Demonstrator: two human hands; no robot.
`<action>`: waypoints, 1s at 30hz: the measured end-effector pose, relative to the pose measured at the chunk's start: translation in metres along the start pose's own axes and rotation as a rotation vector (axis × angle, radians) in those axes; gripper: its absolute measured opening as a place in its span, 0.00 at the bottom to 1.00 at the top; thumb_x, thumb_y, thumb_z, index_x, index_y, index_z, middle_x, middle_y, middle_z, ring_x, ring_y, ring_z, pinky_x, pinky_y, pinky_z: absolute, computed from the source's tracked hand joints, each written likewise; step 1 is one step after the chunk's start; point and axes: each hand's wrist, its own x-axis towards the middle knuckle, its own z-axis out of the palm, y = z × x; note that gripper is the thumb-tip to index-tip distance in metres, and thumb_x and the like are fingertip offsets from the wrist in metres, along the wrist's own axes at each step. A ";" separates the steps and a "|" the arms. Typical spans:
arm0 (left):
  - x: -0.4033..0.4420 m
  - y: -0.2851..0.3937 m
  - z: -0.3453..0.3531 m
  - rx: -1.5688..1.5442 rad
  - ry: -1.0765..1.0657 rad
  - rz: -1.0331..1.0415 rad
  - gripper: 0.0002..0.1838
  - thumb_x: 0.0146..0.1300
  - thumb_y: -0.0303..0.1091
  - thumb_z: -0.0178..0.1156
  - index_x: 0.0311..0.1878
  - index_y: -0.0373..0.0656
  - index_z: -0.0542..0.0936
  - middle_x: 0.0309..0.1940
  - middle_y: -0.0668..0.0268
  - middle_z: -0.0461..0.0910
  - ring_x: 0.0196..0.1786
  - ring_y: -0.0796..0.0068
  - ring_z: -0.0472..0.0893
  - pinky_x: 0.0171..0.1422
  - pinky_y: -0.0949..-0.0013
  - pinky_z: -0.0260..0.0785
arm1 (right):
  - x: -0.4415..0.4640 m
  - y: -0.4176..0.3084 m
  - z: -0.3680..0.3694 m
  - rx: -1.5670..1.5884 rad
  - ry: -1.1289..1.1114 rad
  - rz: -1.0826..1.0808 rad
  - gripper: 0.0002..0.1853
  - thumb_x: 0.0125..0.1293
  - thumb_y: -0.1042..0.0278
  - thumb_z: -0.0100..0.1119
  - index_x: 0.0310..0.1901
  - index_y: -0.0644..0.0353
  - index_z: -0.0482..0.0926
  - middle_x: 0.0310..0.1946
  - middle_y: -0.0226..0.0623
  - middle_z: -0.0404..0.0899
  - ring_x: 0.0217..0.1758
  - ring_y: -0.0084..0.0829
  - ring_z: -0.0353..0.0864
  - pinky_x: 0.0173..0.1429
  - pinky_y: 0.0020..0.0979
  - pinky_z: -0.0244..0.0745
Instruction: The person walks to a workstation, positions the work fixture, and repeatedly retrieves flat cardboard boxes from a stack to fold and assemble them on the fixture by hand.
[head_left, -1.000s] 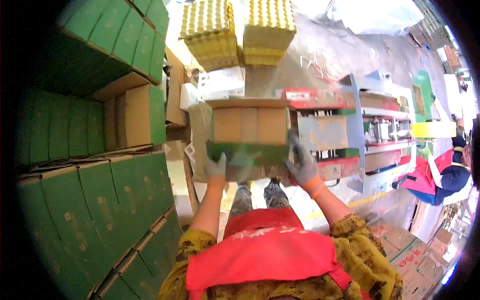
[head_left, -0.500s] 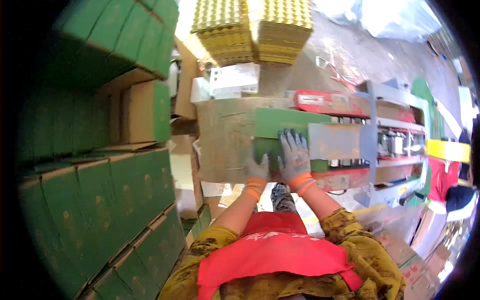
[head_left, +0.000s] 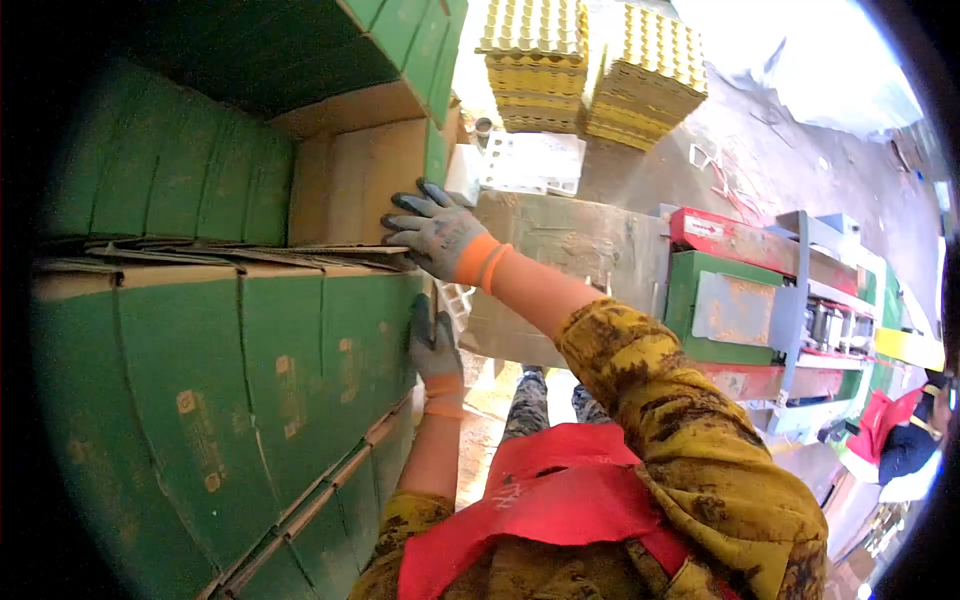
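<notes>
Both of my hands wear grey gloves with dark fingertips and orange cuffs. They are at the right end of a row of green cardboard boxes [head_left: 290, 360] on my left. My right hand [head_left: 438, 235] touches the top edge of the end box, fingers spread, beside a brown inner panel [head_left: 365, 185]. Lower down, my left hand [head_left: 437, 350] rests against that box's end with its fingers stretched upward and apart. Part of its grip is hidden by the box edge. Another green box [head_left: 695, 290] lies between the red side rails of a machine, partly under a metal plate [head_left: 735, 308].
A cardboard-covered table [head_left: 560, 240] leads to the machine [head_left: 790, 320]. Behind it stand stacks of yellow egg trays [head_left: 645, 75] and white perforated trays [head_left: 530, 162]. More green boxes [head_left: 420, 50] rise at upper left. A person in dark and red clothing [head_left: 905, 430] is at far right.
Both hands have left the green box on the table and swung left to the stacked boxes. The green box now sits farther into the machine. My view has turned left.
</notes>
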 end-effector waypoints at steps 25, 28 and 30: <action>-0.050 -0.075 0.130 0.833 -0.125 0.150 0.29 0.57 0.29 0.62 0.62 0.33 0.68 0.57 0.50 0.74 0.58 0.55 0.75 0.64 0.61 0.64 | -0.255 -0.007 -0.101 -0.181 0.003 0.814 0.33 0.58 0.60 0.56 0.64 0.62 0.63 0.66 0.52 0.60 0.68 0.52 0.59 0.73 0.48 0.49; -0.092 -0.083 0.142 0.803 -0.364 0.288 0.29 0.57 0.26 0.59 0.63 0.31 0.67 0.58 0.47 0.73 0.60 0.54 0.74 0.65 0.62 0.63 | -0.308 -0.030 -0.078 -0.292 -0.117 0.943 0.34 0.57 0.58 0.57 0.64 0.62 0.63 0.66 0.53 0.59 0.70 0.52 0.56 0.74 0.51 0.46; -0.124 -0.098 0.159 0.661 -0.423 0.039 0.29 0.59 0.28 0.57 0.65 0.34 0.66 0.60 0.44 0.70 0.63 0.54 0.70 0.68 0.61 0.59 | -0.306 -0.042 -0.105 -0.348 -0.090 1.005 0.34 0.55 0.58 0.60 0.63 0.61 0.65 0.66 0.51 0.61 0.70 0.53 0.57 0.73 0.53 0.45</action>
